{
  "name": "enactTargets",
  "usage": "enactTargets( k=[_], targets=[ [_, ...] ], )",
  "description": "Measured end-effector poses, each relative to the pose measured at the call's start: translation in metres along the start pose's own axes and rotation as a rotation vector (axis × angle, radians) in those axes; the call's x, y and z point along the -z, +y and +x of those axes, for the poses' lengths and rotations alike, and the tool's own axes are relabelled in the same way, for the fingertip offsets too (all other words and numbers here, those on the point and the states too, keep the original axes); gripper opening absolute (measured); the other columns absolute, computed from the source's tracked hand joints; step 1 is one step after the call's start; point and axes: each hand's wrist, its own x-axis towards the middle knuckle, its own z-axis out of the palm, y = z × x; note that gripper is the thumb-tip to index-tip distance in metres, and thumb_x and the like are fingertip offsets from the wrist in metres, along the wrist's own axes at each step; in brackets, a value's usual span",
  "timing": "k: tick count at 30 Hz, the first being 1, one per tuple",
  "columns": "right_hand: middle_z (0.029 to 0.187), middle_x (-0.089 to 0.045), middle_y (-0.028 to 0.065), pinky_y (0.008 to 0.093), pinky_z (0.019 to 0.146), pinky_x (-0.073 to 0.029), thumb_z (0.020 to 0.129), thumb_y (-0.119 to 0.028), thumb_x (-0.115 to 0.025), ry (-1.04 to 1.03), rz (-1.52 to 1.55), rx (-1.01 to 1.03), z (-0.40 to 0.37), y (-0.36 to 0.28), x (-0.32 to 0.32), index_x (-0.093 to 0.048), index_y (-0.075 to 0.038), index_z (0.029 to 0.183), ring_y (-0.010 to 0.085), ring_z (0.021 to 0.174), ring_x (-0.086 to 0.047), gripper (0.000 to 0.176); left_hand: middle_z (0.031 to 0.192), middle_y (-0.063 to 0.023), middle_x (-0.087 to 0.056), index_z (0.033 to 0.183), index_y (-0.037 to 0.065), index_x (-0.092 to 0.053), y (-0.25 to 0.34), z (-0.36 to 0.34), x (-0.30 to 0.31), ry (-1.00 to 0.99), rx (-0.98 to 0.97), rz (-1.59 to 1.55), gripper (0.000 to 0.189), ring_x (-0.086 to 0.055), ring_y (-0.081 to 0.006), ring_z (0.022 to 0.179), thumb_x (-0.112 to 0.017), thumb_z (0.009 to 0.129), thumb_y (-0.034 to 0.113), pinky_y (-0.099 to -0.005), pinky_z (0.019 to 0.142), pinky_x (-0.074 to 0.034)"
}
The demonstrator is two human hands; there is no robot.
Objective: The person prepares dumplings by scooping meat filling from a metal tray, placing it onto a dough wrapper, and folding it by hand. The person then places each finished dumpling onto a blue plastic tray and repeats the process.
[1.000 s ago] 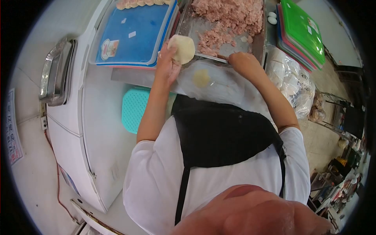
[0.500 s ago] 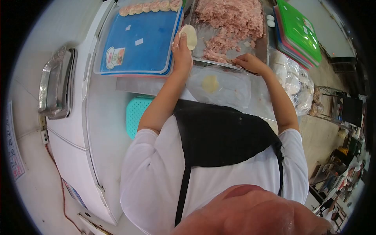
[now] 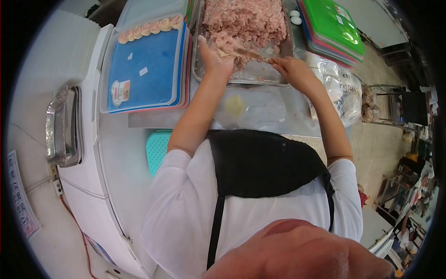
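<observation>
My left hand [image 3: 216,61] holds a round dough wrapper [image 3: 222,54], mostly hidden under a lump of ground meat. The hand is over the left edge of a metal tray [image 3: 274,74]. My right hand [image 3: 294,70] grips the handle of a flat, narrow spreading tool [image 3: 253,55], its far end at the lump of meat. Behind the hands, a big mound of pink ground meat [image 3: 246,18] fills the back of the tray. Another pale round wrapper [image 3: 234,106] lies on or under clear plastic [image 3: 265,104] in front of the tray.
On the left, a blue plastic lid or tray [image 3: 144,88] bears a row of filled dumplings [image 3: 151,29]. Two white eggs [image 3: 295,17] sit right of the tray, near stacked lids with a green one [image 3: 332,28] on top. A plastic bag of white packets [image 3: 337,88] lies below those.
The spreading tool has come up out of the tray in my right hand, and ground meat is now on the wrapper in my left hand. The view has shifted, too.
</observation>
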Motion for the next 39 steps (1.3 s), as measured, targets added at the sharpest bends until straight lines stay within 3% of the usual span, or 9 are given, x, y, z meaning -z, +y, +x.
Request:
enactTargets(
  k=[2,9,15,19,23,29,32,35,39],
  targets=[
    [0.089,-0.064,0.0183,0.0427,0.071,-0.049,0.092,-0.023,-0.055,0.118,0.023,0.038,-0.005,-0.009,0.003,-0.062,-0.006,0.113,0.0361,0.081,-0.061,0.028,0.122,-0.0162,-0.052,0.125,-0.001,-0.047,-0.011,-0.002,-0.025,0.655,-0.234,0.263,0.073,-0.048,-0.0335,0.114,-0.038,0.09,0.062,-0.0531,0.104,-0.031],
    [0.094,-0.061,0.0167,0.0433,0.068,-0.05,0.091,-0.021,-0.055,0.009,-0.202,0.034,-0.008,-0.017,0.049,-0.06,-0.006,0.114,0.0373,0.081,-0.061,0.028,0.117,-0.0169,-0.053,0.119,-0.003,-0.051,-0.025,-0.002,-0.069,0.695,-0.23,0.332,0.073,-0.05,-0.0331,0.11,-0.052,0.085,0.061,-0.0493,0.1,-0.038],
    [0.089,-0.062,0.0162,0.0383,0.068,-0.05,0.093,-0.022,-0.055,0.083,0.259,0.223,0.007,0.031,0.024,-0.061,-0.003,0.115,0.0323,0.08,-0.063,0.03,0.114,-0.0147,-0.055,0.119,-0.006,-0.05,-0.012,-0.004,-0.065,0.574,-0.239,0.094,0.051,-0.057,-0.0287,0.102,-0.063,0.085,0.029,-0.0455,0.094,-0.046],
    [0.064,-0.055,0.0046,0.028,0.056,-0.044,0.097,-0.03,-0.051,-0.106,0.712,0.034,0.011,0.053,0.042,-0.065,-0.004,0.113,0.0134,0.061,-0.053,0.033,0.119,-0.0116,-0.057,0.136,0.01,-0.038,-0.026,-0.028,-0.107,0.309,-0.058,0.849,0.063,-0.059,-0.0209,0.107,-0.064,0.08,0.001,-0.0322,0.093,-0.047],
    [0.062,-0.049,-0.0007,0.0246,0.052,-0.04,0.096,-0.033,-0.052,-0.421,0.846,0.069,0.007,0.05,0.064,-0.065,-0.003,0.112,0.0074,0.056,-0.046,0.036,0.119,-0.0082,-0.06,0.129,0.009,-0.049,-0.021,-0.029,-0.126,0.073,-0.242,1.867,0.055,-0.059,-0.0171,0.1,-0.069,0.078,0.006,-0.0301,0.087,-0.047],
    [0.063,-0.044,-0.0058,0.0218,0.053,-0.036,0.097,-0.031,-0.053,-0.409,0.791,0.138,0.016,0.052,0.021,-0.064,-0.005,0.118,0.0056,0.059,-0.042,0.035,0.093,-0.0049,-0.068,0.104,0.005,-0.067,-0.005,-0.02,-0.143,-0.067,0.289,1.876,0.03,-0.059,-0.0128,0.084,-0.072,0.075,0.011,-0.03,0.078,-0.048],
    [0.068,-0.053,-0.0018,0.0261,0.057,-0.044,0.095,-0.027,-0.055,-0.262,0.646,0.271,0.032,0.072,0.003,-0.064,-0.007,0.118,0.0124,0.062,-0.053,0.031,0.087,-0.0044,-0.067,0.103,0.004,-0.066,-0.003,-0.024,-0.121,0.061,0.305,1.949,0.03,-0.059,-0.0113,0.079,-0.072,0.075,0.011,-0.0285,0.074,-0.048],
    [0.076,-0.06,0.0048,0.0313,0.063,-0.049,0.092,-0.024,-0.059,0.209,0.239,0.386,0.038,0.074,0.008,-0.064,-0.011,0.117,0.0222,0.069,-0.062,0.029,0.082,-0.0031,-0.064,0.107,0.003,-0.062,0.008,-0.023,-0.089,0.245,0.217,1.97,0.033,-0.058,-0.0091,0.074,-0.071,0.077,0.012,-0.0263,0.067,-0.048],
    [0.084,-0.062,0.0102,0.0405,0.067,-0.05,0.09,-0.022,-0.058,0.307,0.091,0.351,0.014,0.029,0.002,-0.064,-0.015,0.114,0.0309,0.079,-0.063,0.026,0.08,-0.0025,-0.062,0.111,0.004,-0.058,0.008,-0.019,-0.099,0.405,0.295,2.104,0.04,-0.056,-0.009,0.071,-0.072,0.079,0.022,-0.0264,0.062,-0.046]
  ],
)
